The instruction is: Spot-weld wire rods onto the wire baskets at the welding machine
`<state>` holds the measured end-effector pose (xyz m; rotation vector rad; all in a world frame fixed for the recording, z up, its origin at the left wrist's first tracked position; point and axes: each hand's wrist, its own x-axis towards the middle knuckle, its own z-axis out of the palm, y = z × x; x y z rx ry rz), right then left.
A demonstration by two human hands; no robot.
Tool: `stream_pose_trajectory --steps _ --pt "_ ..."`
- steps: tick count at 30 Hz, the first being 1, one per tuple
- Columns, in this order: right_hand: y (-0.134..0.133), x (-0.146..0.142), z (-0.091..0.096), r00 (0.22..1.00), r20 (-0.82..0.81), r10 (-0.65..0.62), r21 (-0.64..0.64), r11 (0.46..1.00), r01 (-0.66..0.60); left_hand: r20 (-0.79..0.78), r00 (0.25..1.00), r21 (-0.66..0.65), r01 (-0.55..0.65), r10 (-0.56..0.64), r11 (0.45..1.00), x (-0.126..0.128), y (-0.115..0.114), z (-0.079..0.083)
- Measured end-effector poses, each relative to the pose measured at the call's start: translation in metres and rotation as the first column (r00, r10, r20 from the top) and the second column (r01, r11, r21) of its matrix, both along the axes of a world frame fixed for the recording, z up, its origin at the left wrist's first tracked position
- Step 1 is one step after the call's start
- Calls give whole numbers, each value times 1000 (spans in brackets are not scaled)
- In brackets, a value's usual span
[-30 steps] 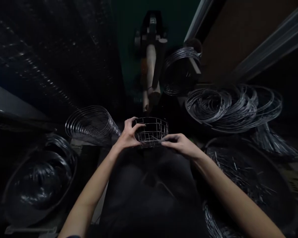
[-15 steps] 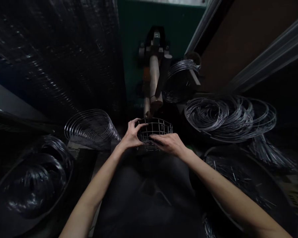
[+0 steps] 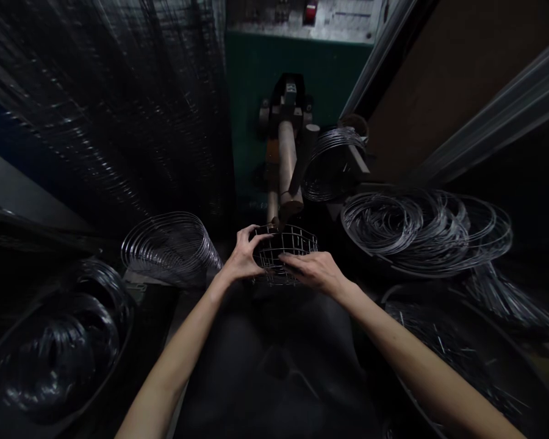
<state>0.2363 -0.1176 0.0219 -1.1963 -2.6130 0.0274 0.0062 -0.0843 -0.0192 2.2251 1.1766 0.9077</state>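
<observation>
Between my two hands is a round wire basket (image 3: 293, 239), its far rim at the tip of a welding machine's metal arm (image 3: 289, 164). My left hand (image 3: 246, 253) grips the basket's left side, thumb on the near side and fingers over the far rim. On the near right side, my right hand (image 3: 315, 268) holds the basket with its fingers pressed together along the wires. The right fingertips reach inside the mesh, and the thumb is hidden. A thinner lower rod (image 3: 272, 204) ends right at the far rim.
At left stands a coil of wire rings (image 3: 169, 244), with a tub of shiny rings (image 3: 64, 347) below it. On the right lie stacked wire rings (image 3: 421, 228), a bundle of straight wires (image 3: 510, 299) and a basin of short wire pieces (image 3: 457, 347). More rings (image 3: 332, 161) hang beside the arm.
The view has tilted up, so a control panel with a red switch now shows at the top. The basket's wires sit slightly differently between my hands; both hands keep their hold.
</observation>
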Motion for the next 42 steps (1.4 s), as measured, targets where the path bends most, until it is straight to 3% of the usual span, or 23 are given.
stream_pose_trajectory --steps 12,19,25,30,35,42 --pt "9 -3 -3 999 48 21 115 993 -26 51 999 -13 7 -7 1000 -3 7 -2" --pt "9 -5 2 998 41 -38 52 998 36 47 999 -52 -3 6 999 -4 12 1" --pt "30 -8 6 989 12 -145 3 989 145 49 998 -65 -34 37 997 -3 39 5" --pt "31 -9 -4 967 -179 -182 10 982 186 54 998 -45 -24 26 999 -2 49 4" --pt "25 -6 -11 875 -393 -282 18 949 314 48 998 -36 -43 44 998 -4 54 0" --pt "55 -15 -6 770 -485 -414 -120 904 411 39 997 -101 -62 66 993 -1 81 9"
